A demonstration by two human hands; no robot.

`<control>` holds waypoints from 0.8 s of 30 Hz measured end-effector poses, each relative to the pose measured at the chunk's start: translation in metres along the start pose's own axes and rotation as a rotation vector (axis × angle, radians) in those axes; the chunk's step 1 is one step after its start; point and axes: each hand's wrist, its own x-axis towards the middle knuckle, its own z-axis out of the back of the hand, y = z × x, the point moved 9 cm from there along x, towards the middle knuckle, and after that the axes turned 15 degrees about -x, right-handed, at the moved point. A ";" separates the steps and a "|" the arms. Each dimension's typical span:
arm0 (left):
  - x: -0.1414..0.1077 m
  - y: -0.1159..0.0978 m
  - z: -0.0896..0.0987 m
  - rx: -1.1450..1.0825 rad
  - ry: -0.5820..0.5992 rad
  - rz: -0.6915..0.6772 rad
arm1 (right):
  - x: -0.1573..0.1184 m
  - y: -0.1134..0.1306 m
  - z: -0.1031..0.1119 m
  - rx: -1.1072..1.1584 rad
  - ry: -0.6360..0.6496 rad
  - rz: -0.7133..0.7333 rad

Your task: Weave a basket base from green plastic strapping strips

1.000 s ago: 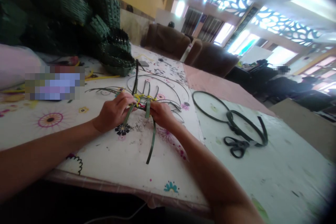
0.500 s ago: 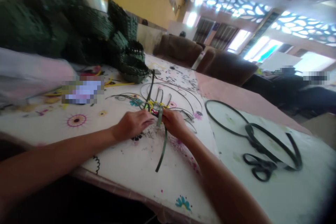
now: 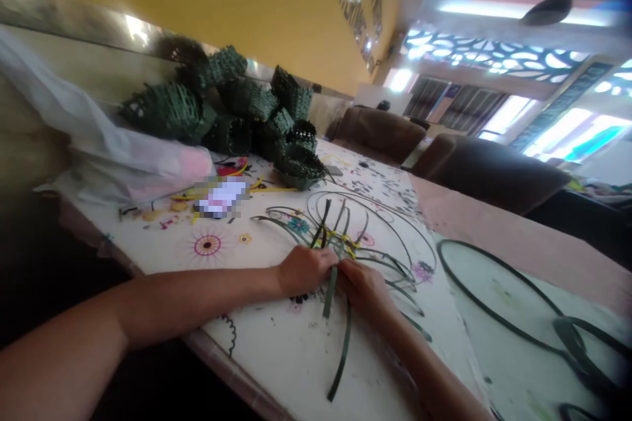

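Dark green strips with yellow ones among them form a small woven piece [image 3: 340,243] on the flower-printed table. My left hand [image 3: 309,271] is closed on its near left edge, fingers pinched round the strips. Right beside it, my right hand [image 3: 364,284] pinches the same edge, the fingertips of both hands nearly touching. A short green strip [image 3: 330,296] hangs toward me between the hands, and a longer one [image 3: 343,358] trails below. Loose strip ends fan out to the left, far side and right. The fingertips are partly hidden by the strips.
Several woven green baskets [image 3: 247,99] are piled at the back left. In front of them lie a white plastic bag [image 3: 133,161] and a blurred-out phone-like object [image 3: 222,197]. Coiled green strip [image 3: 498,302] rests on the right of the table [image 3: 276,348]. Brown chairs [image 3: 494,174] stand beyond.
The view has swung left, so the scene sits further right and lower, and the scissors are mostly out of frame. Both hands remain on the woven piece, with fingertips closer together.
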 end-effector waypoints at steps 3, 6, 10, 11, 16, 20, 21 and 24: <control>0.004 0.001 -0.003 0.013 0.045 -0.005 | -0.002 -0.004 -0.006 0.047 -0.024 0.004; 0.004 0.002 -0.002 -0.017 0.048 -0.007 | -0.004 -0.005 -0.008 0.059 -0.068 0.019; 0.003 0.004 -0.002 -0.049 0.058 -0.004 | -0.006 -0.005 -0.007 0.049 -0.075 0.015; 0.003 0.004 -0.003 -0.045 0.064 -0.006 | -0.006 -0.005 -0.007 0.051 -0.068 0.011; 0.003 0.002 0.001 -0.014 0.047 -0.054 | -0.004 -0.006 -0.007 0.058 -0.045 0.008; 0.003 0.002 0.006 0.006 0.009 -0.118 | -0.003 -0.005 -0.002 0.062 -0.042 0.016; 0.002 0.001 0.007 0.007 -0.005 -0.138 | -0.002 -0.006 -0.001 0.061 -0.041 0.010; 0.000 -0.001 0.012 -0.004 -0.050 -0.198 | -0.001 -0.007 0.003 0.062 -0.027 -0.022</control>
